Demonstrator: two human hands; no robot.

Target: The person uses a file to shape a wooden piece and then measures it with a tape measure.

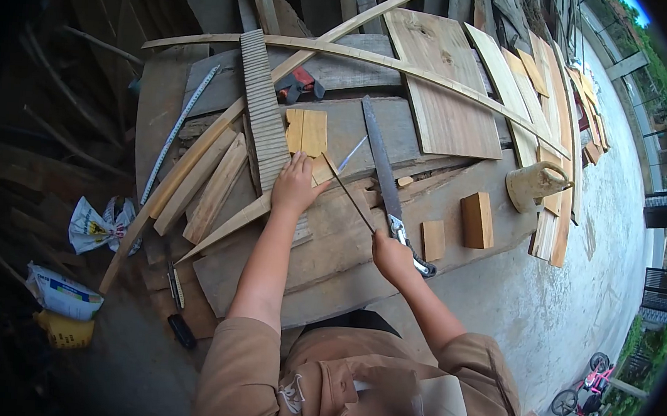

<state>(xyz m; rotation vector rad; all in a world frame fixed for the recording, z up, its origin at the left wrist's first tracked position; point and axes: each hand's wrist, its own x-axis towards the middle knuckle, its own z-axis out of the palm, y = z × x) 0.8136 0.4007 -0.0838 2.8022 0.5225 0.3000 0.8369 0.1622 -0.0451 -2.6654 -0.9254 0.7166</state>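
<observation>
My left hand [296, 184] presses down on a small light wood piece [321, 169], just below a square yellowish block [306, 132]. My right hand [392, 257] is closed round the near end of a thin dark rod-like tool [353, 198], whose far end touches the small piece's right edge. A blue-and-white pen [353, 154] lies just right of that piece. Next to my right hand rests a handsaw [383, 161], its blade pointing away. A ridged wooden strip [263, 110] runs along the left of the block.
Red-and-black pliers [301, 87] lie beyond the block. Long thin strips [435, 80] cross a wide board [449, 100]. On the right stand a pale container [532, 186] and wood blocks [477, 220]. A ruler [180, 132] and curved pieces [217, 188] lie left.
</observation>
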